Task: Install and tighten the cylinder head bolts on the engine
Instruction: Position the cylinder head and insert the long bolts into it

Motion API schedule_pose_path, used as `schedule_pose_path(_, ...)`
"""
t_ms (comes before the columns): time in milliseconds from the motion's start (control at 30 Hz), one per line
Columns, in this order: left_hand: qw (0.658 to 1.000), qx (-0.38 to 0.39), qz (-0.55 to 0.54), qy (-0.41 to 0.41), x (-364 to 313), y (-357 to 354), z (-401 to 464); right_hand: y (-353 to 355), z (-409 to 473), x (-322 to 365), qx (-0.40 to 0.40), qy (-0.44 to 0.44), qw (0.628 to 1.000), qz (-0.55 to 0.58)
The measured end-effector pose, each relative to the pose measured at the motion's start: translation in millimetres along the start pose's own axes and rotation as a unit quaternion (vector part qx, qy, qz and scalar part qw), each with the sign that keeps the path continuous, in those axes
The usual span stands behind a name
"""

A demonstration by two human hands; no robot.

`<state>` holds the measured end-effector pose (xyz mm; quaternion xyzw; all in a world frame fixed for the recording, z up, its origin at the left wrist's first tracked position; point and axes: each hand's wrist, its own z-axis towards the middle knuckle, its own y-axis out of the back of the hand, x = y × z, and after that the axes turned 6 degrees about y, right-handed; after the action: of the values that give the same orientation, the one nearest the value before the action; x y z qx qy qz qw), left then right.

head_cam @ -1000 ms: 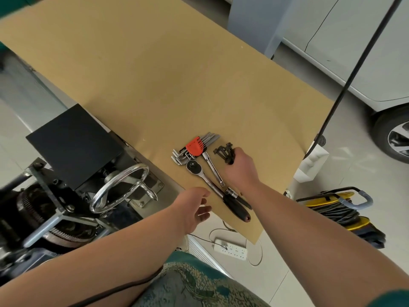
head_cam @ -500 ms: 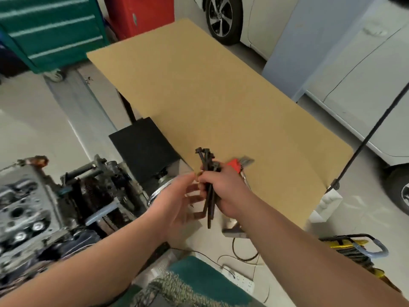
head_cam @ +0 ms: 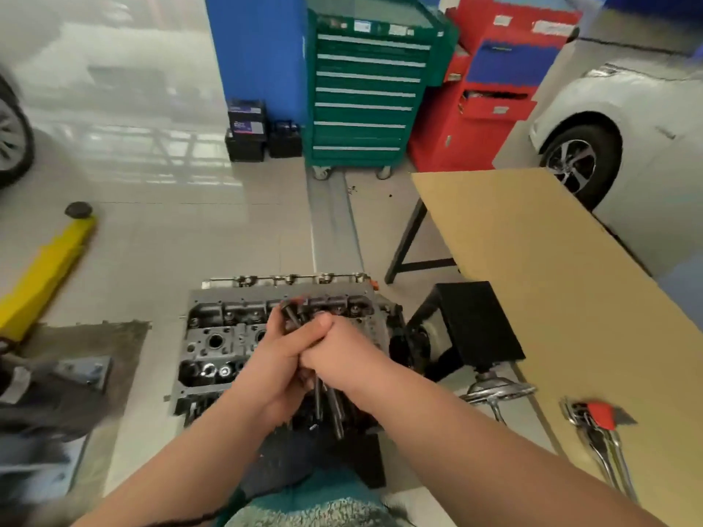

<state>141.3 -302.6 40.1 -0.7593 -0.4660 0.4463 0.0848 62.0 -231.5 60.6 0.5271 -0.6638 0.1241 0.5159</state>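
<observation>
Both my forearms reach forward, meet above engine (head_cam: 228,336). My right hand (head_cam: 342,355) clenches around bundle of head bolts (head_cam: 327,408); bolt heads stick up past thumb, shanks hang below palm. My left hand (head_cam: 281,359) presses against right one, fingers curled on same bundle. Engine stands on floor under hands. Wrenches (head_cam: 597,431) lie on brown table (head_cam: 551,260) at right.

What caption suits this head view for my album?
Both hands, left and right, grip a bundle of head bolts above the engine.
</observation>
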Motion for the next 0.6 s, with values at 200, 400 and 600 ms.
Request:
schedule_pose_path(200, 0.986, -0.074, -0.151, -0.016, -31.9, 84.5, -15.3, -77.9, 6.9, 56.5, 0.001, 0.007, 1.0, 0.029)
schedule_pose_path(400, 0.966, -0.093, -0.241, 0.022, -55.1, 112.0, -15.7, -107.2, 16.3, 72.7, -0.03, 0.019, 0.996, 0.087)
schedule_pose_path(600, 0.965, -0.077, -0.249, 0.01, -68.9, 92.0, -4.9, -93.0, 30.4, 70.6, -0.059, -0.038, 0.96, 0.272)
